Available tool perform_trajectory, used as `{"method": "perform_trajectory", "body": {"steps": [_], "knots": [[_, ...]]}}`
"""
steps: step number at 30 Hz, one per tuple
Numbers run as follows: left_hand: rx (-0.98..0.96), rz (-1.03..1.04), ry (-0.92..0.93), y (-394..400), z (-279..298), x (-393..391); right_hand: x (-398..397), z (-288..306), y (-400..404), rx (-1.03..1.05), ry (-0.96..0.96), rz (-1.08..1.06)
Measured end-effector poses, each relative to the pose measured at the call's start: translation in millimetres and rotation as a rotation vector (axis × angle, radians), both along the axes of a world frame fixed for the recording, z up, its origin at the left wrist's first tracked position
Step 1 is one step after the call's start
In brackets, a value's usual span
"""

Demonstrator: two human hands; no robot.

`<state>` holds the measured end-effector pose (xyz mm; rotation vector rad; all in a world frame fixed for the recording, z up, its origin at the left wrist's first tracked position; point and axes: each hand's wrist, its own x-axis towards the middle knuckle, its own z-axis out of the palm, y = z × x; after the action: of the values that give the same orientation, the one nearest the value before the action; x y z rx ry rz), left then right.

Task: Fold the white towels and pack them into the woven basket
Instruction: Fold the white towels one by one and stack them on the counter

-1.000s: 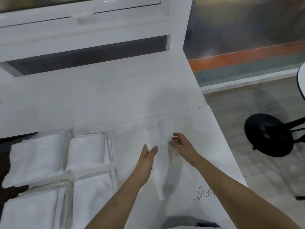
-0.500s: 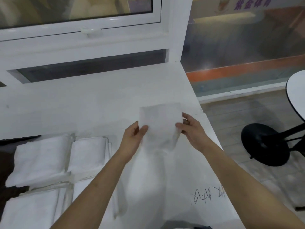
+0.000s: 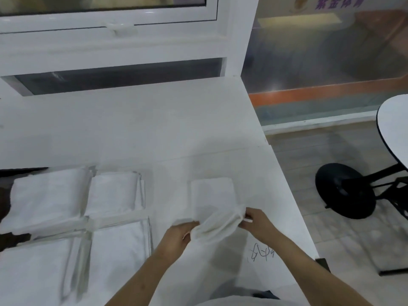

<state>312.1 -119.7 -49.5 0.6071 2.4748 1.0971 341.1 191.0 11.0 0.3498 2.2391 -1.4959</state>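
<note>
both hands [image 3: 181,235] [image 3: 257,221] pinch a towel [image 3: 213,202] on table [image 3: 154,133]

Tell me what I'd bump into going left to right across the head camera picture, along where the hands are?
Folded towel stacks → left hand → white towel being folded → right hand → black table base on the floor.

Left grip [image 3: 180,234], right grip [image 3: 257,223]; both pinching

White table [image 3: 136,129] with pen scribble [image 3: 261,253], white window frame [image 3: 114,45], black round pedestal base [image 3: 344,191], wooden floor [image 3: 309,151]
</note>
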Motion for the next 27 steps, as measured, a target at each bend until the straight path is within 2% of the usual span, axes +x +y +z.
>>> {"method": "perform_trajectory", "body": {"steps": [5,8,11,13,16,21,23,25,27], "knots": [[-0.041,0.038,-0.023,9.6,6.5,1.6,4.7,-8.0,2.5,0.039,-0.003,-0.002],[-0.002,0.083,-0.002,19.0,15.6,-10.8,-7.6,-9.2,3.1,0.066,0.021,-0.032],[-0.051,0.289,-0.087,32.9,25.0,-25.9,-25.1,-19.6,1.2,0.099,-0.007,-0.113],[-0.106,0.403,-0.129,44.4,25.4,-36.9,-36.2,-29.1,-2.6,0.191,-0.009,-0.139],[-0.194,0.493,-0.173,59.9,22.3,-54.1,-53.5,-39.3,-9.0,0.329,-0.015,-0.163],[-0.194,0.629,-0.261,76.3,12.5,-69.6,-64.3,-60.6,-13.7,0.366,-0.037,-0.261],[-0.185,0.66,-0.214,82.0,13.3,-70.0,-65.6,-61.0,-15.2,0.391,-0.001,-0.281],[-0.276,0.591,-0.044,84.5,10.4,-68.0,-65.6,-59.3,-16.2,0.475,0.097,-0.267],[-0.416,0.466,0.154,85.0,9.3,-63.6,-63.5,-59.4,-17.3,0.622,0.277,-0.161]]}}
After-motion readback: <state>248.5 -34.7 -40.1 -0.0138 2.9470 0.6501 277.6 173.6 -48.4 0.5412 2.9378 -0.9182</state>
